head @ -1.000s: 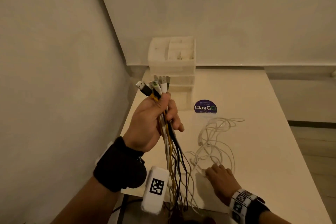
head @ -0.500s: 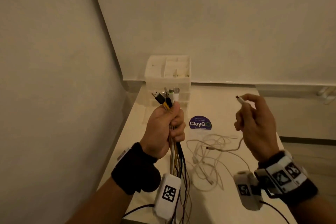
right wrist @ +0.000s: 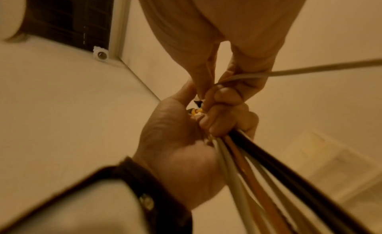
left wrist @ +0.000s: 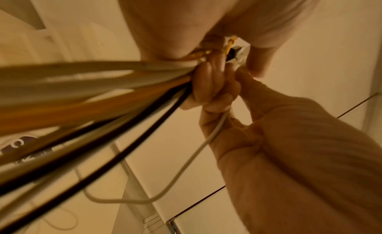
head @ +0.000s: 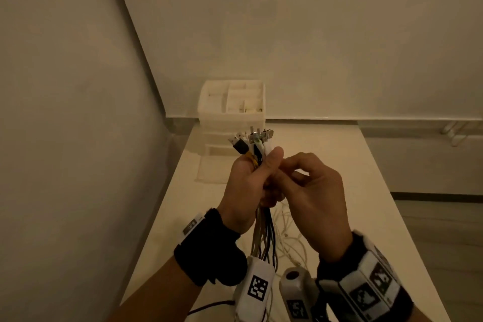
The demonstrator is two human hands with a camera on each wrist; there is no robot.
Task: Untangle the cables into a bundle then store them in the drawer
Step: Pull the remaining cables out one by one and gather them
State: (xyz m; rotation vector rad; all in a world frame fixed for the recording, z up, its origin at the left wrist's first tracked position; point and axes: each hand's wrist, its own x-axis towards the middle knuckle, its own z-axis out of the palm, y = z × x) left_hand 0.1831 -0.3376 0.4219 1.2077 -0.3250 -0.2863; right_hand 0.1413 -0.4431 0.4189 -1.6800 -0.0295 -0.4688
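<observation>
My left hand (head: 251, 185) is raised above the table and grips a bundle of cables (head: 262, 232), white, yellow and black, with their plugs (head: 251, 140) sticking up above my fist. My right hand (head: 311, 191) is pressed against the left one and pinches the end of a thin white cable (left wrist: 198, 149) at the bundle. That cable (right wrist: 310, 70) trails off sideways from my fingers. More white cable (head: 287, 238) lies loose on the table below my hands. The white drawer unit (head: 232, 115) stands at the back left of the table.
A white table (head: 366, 204) runs along the left wall (head: 78, 138). Its right side ends at a drop to the floor. A round purple sticker (left wrist: 18, 142) lies on the table beneath my hands. The drawer unit's top tray has several open compartments.
My right hand lifted one white cable end off the table and brought it left to the bundle in my left hand. My left hand kept holding the bundle upright.
</observation>
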